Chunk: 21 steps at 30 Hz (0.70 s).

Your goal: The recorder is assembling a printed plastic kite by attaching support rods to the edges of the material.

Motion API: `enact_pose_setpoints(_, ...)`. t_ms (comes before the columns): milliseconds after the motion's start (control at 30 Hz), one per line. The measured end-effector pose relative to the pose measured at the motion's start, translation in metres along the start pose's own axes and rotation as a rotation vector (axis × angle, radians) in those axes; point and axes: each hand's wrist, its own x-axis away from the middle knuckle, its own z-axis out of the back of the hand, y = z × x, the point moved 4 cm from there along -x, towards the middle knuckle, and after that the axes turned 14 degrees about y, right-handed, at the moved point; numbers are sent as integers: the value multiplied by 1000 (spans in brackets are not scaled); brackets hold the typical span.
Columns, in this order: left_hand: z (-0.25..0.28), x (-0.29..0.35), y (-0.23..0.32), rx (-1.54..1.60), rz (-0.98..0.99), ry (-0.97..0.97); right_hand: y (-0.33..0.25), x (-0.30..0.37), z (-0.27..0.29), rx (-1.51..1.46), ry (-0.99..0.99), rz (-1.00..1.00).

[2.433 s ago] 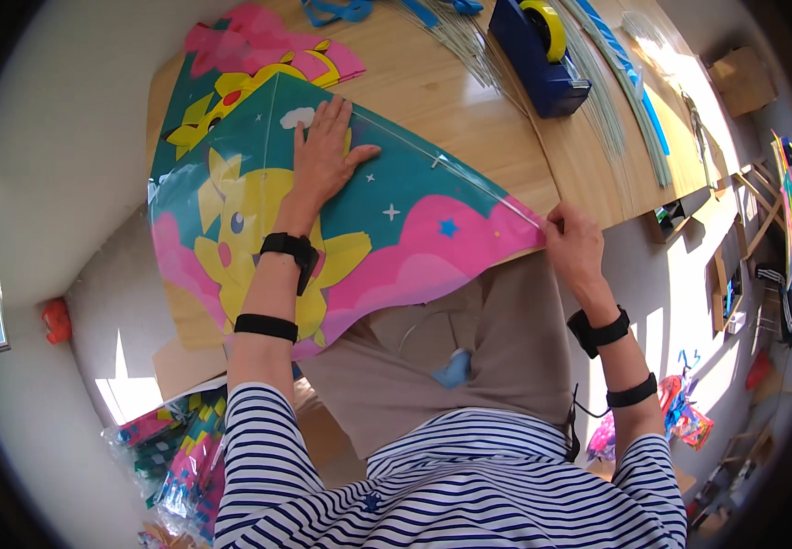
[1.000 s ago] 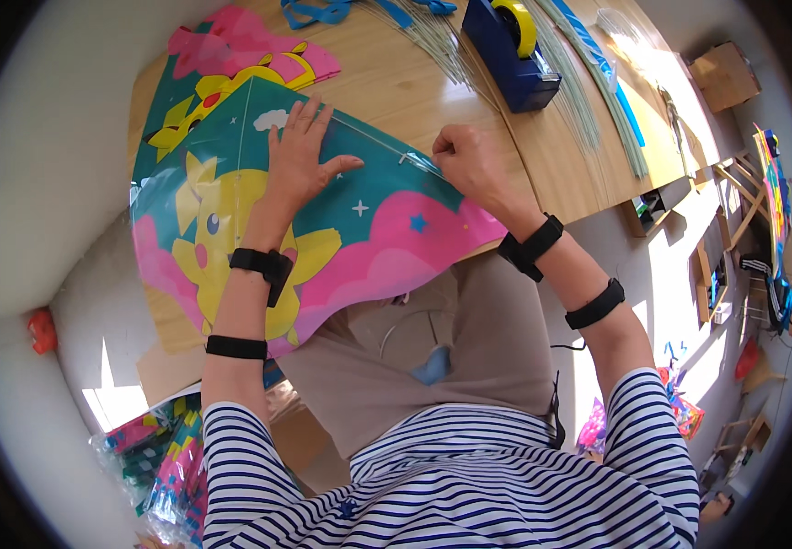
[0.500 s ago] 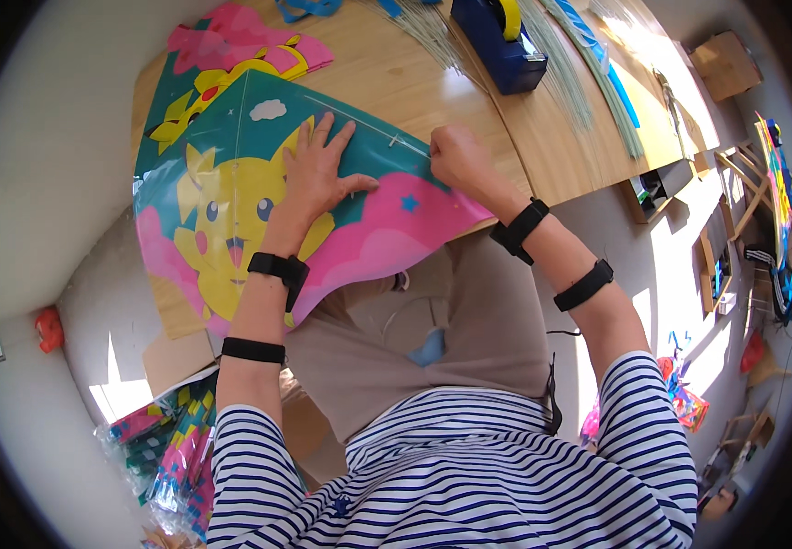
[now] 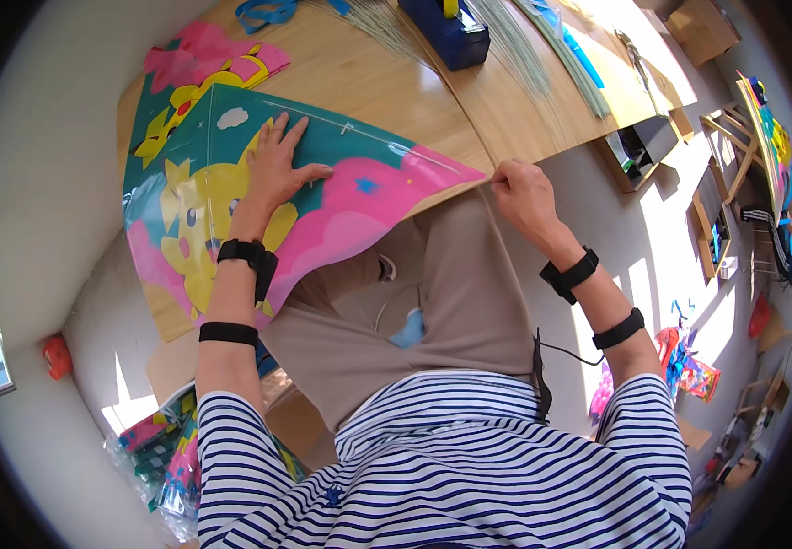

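Small workshop: tape dispenser (image 4: 452, 38), rods (image 4: 572, 71), wooden worktable (image 4: 369, 78)

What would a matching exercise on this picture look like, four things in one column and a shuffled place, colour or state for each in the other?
Things:
1. left hand
2. dispenser
3. right hand
4. cloud

Places, colours, states:
A. curled, at the pink right tip of the sheet
B. white, printed
C. spread out on the sheet
D. dark blue

Pairs: 1-C, 2-D, 3-A, 4-B
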Motion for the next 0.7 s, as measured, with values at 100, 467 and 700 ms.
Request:
enact_pose_setpoints(100,9,8,-21,-20,51,-3,-3,11,13,-13,43,-21)
enact_pose_setpoints(467,17,52,79,-16,-156,72,-64,6,-25,139,54,458)
enact_pose_setpoints(700,-5,79,92,-67,-158,45,-48,12,-34,251,-70,535)
